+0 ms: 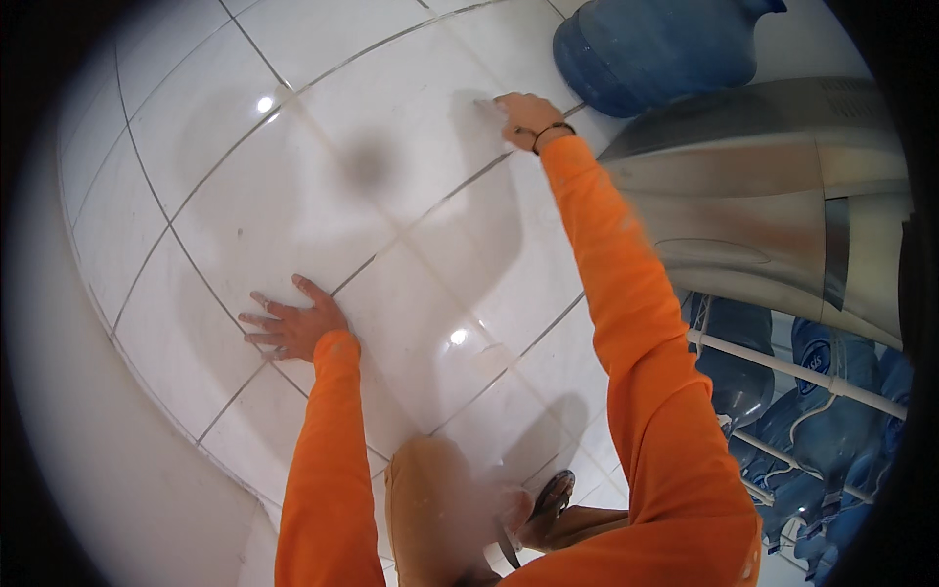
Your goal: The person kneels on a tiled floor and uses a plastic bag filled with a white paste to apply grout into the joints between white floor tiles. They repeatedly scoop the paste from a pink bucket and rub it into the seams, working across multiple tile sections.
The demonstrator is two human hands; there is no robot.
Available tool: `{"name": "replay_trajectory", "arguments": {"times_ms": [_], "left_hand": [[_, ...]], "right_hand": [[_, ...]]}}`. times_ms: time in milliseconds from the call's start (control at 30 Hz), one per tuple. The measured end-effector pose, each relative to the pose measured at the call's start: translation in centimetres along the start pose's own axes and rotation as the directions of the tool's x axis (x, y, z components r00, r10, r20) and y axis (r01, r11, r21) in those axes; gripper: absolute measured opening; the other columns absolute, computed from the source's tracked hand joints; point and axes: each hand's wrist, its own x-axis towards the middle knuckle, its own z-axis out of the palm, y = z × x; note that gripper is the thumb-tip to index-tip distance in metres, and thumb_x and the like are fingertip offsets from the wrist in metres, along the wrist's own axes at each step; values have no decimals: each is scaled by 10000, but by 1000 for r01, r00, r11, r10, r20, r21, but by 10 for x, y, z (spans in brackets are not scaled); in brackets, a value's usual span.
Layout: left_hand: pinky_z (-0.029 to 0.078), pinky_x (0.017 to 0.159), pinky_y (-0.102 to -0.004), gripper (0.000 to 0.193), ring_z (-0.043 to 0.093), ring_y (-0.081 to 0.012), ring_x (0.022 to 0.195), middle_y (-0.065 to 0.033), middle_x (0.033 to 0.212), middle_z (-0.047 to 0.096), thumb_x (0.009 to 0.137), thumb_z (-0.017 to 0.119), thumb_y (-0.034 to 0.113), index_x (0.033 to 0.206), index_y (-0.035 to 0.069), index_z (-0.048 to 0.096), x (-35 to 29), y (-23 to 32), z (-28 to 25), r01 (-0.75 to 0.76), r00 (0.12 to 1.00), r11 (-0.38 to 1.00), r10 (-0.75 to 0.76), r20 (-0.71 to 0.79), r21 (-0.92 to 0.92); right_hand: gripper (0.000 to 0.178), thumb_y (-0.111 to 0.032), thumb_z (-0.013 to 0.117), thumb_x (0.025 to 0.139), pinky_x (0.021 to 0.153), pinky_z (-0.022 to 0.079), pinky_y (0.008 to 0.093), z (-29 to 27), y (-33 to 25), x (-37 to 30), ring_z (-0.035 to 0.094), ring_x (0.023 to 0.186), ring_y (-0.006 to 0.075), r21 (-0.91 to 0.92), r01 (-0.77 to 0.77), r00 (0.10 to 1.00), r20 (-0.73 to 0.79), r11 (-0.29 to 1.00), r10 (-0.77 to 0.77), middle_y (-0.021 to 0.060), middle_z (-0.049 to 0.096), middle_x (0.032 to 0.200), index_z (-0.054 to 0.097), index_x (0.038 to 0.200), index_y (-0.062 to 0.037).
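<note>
My left hand (pixel 305 326) lies flat on the white tile floor (pixel 323 210), its fingers spread and their tips whitish. Farther off and to the right, my right hand (pixel 529 114) is down at the floor with its fingers closed. A pale bit shows at its fingertips, too small and unclear to name. A dark bracelet circles that wrist. Both arms wear orange sleeves. Just beyond the right hand, a large blue water jug (pixel 655 54) lies on its side.
A silver-grey appliance (pixel 729 205) stands to the right of my right arm. Below it, a white rack (pixel 797 365) holds several blue water jugs. A white wall (pixel 93 421) curves along the left. My bent knee and a dark sandal (pixel 556 492) are at the lower middle.
</note>
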Motion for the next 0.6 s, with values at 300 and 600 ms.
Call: {"name": "replay_trajectory", "arguments": {"times_ms": [300,600], "left_hand": [[167,1181,-665,830,94,-470,1539,-200,1688,115,997,291,683,1622,144,215,4,-9,8,2,998,999,1,-62,43],[131,1191,-670,827,63,-471,1543,-207,1689,95,999,307,672,1625,144,196,4,-8,1,10,1000,1000,-10,-8,1]], "right_hand": [[500,-104,555,822,841,562,483,31,-7,-91,701,961,371,184,33,999,-24,982,-29,197,721,1039,653,1310,-145],[386,-144,571,841,844,567,471,2,30,-33,716,923,384,263,-266,964,71,927,257,236,724,986,680,1188,-16]]}}
